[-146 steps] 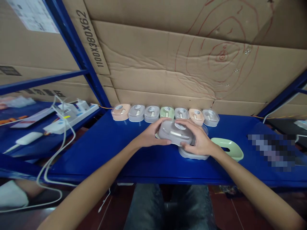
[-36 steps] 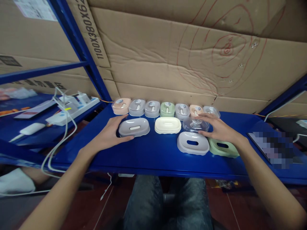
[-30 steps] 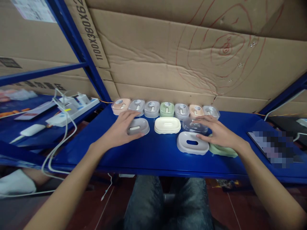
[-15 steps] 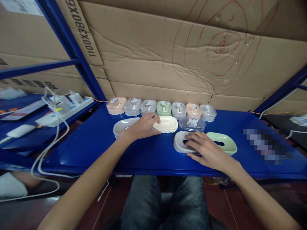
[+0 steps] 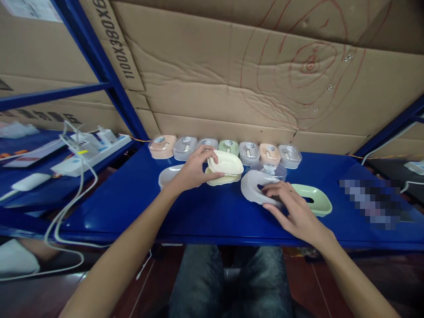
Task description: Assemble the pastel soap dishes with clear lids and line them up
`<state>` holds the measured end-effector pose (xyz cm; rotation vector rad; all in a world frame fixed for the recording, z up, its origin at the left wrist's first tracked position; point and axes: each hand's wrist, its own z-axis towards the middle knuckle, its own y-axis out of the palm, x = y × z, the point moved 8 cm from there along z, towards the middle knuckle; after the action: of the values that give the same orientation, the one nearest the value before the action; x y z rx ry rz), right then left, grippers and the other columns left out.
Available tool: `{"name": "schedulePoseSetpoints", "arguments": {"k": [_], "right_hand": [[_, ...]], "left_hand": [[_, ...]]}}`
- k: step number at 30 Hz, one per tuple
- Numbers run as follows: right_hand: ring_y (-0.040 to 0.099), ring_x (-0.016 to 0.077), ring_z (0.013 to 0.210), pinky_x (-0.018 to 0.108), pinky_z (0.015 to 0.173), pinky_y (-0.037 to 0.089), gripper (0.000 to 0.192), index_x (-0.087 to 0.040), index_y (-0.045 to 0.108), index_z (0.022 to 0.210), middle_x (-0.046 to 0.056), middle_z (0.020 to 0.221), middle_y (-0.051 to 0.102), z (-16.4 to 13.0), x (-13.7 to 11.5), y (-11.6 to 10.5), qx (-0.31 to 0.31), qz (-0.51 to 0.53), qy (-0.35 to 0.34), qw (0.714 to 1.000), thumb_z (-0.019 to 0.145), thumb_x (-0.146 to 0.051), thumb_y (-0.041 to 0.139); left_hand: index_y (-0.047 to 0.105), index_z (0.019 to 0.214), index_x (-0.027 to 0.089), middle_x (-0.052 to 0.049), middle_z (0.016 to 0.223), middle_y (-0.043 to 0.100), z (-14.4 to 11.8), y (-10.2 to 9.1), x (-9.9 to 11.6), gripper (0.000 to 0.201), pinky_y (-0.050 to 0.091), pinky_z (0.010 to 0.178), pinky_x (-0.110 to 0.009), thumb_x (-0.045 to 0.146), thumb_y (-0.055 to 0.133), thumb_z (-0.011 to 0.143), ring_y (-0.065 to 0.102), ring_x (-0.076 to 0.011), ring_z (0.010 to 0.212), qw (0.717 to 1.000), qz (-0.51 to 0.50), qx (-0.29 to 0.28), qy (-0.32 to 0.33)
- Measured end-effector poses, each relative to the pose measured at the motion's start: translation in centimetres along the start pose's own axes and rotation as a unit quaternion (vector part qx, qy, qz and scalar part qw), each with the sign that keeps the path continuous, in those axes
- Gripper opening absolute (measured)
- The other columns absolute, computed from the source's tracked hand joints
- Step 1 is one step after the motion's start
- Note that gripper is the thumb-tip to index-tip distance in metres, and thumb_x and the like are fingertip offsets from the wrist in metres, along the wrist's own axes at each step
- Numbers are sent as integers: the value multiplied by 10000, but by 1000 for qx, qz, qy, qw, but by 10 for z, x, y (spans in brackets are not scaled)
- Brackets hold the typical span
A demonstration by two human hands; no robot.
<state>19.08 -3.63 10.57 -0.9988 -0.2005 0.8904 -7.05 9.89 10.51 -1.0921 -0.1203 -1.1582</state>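
Note:
My left hand (image 5: 198,170) pinches the left end of a cream soap dish tray (image 5: 228,162), lifted and tilted above another cream piece (image 5: 223,179) below it. My right hand (image 5: 291,205) grips a grey soap dish base (image 5: 255,187) by its right side, fingers in its central opening, the base tilted up. Just right of that hand lies a green soap dish base (image 5: 314,198) with an oval hole. Behind the grey base is a clear lid (image 5: 270,168), partly hidden. A pale grey dish (image 5: 168,175) sits left, partly covered by my left hand.
Several lidded soap dishes in peach (image 5: 162,148), grey and green stand in a row along the cardboard wall (image 5: 198,66). A power strip (image 5: 89,157) with white cables is at the left. A pixelated patch covers the table's right side.
My left hand has raised the cream tray off the piece beneath it. My right hand has taken hold of the grey base and tipped it up from the table.

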Motion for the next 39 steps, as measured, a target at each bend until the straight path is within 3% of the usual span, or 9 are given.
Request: {"name": "schedulePoseSetpoints", "arguments": {"k": [5, 11, 15, 20, 24, 30, 34, 36, 39], "right_hand": [[716, 317, 1159, 519, 1018, 540, 214, -261, 593, 1244, 119, 1241, 760, 45, -20, -14, 129, -5, -80, 988, 1065, -209, 699], [697, 317, 1132, 586, 1114, 531, 113, -238, 603, 1212, 126, 1207, 766, 92, -22, 24, 114, -29, -125, 985, 1101, -216, 614], [688, 310, 1166, 589, 1161, 522, 159, -234, 601, 1271, 124, 1204, 748, 91, -13, 38, 119, -2, -97, 988, 1114, -220, 583], [689, 310, 1176, 594, 1186, 499, 150, -244, 641, 1250, 113, 1216, 762, 89, -9, 41, 117, -9, -85, 989, 1117, -234, 573], [676, 316, 1199, 601, 1202, 484, 162, -249, 676, 1229, 115, 1236, 770, 92, -8, 47, 95, -41, -82, 991, 1123, -243, 553], [654, 335, 1230, 633, 1195, 489, 209, -269, 709, 1248, 120, 1291, 762, 94, -7, 60, 59, -73, -80, 992, 1119, -245, 546], [646, 346, 1280, 656, 1183, 502, 199, -267, 714, 1237, 132, 1337, 735, 92, -9, 64, 44, -63, -89, 993, 1110, -245, 563], [598, 367, 1390, 675, 1203, 483, 186, -276, 706, 1254, 139, 1403, 700, 90, -9, 58, 65, -45, -82, 993, 1092, -285, 613], [480, 396, 1536, 702, 1267, 408, 293, -274, 666, 1334, 162, 1538, 604, 86, 1, 39, 172, -23, -18, 985, 1053, -356, 681]], "left_hand": [[629, 908, 200, -110, 1414, 555, 2, 3, -4, 437, 547, 1093, -409, 347, 989, 710, 617, -270, 1299, 970, -238, 24, -42], [619, 1094, 230, -44, 1159, 704, 1, 26, -9, 615, 587, 902, -346, 214, 1038, 644, 714, -217, 1038, 893, -443, -3, -83], [632, 1134, 224, -35, 1166, 700, 0, 27, -10, 650, 574, 959, -354, 182, 1050, 638, 711, -212, 1067, 876, -474, 23, -89], [631, 1230, 210, -95, 1332, 676, -4, 34, -7, 671, 528, 1131, -428, 264, 1039, 700, 672, -287, 1294, 856, -503, 28, -115], [609, 1243, 208, -133, 1433, 661, -8, 41, -9, 658, 515, 1174, -447, 304, 1018, 737, 627, -328, 1405, 843, -513, 53, -153], [503, 1464, 310, -64, 1310, 735, -10, 42, -18, 837, 574, 1050, -399, 297, 976, 774, 716, -266, 1261, 828, -513, 98, -206], [592, 1426, 210, -74, 1148, 789, -8, 43, -22, 776, 588, 1005, -369, 193, 954, 740, 759, -258, 1147, 816, -522, 87, -234], [663, 1323, 164, -85, 1117, 801, -7, 43, -22, 641, 594, 1000, -371, 163, 917, 735, 764, -272, 1138, 813, -527, 85, -233], [709, 1248, 153, -94, 1151, 810, -4, 42, -19, 527, 602, 1022, -387, 156, 868, 745, 757, -294, 1178, 809, -540, 87, -216]]}}
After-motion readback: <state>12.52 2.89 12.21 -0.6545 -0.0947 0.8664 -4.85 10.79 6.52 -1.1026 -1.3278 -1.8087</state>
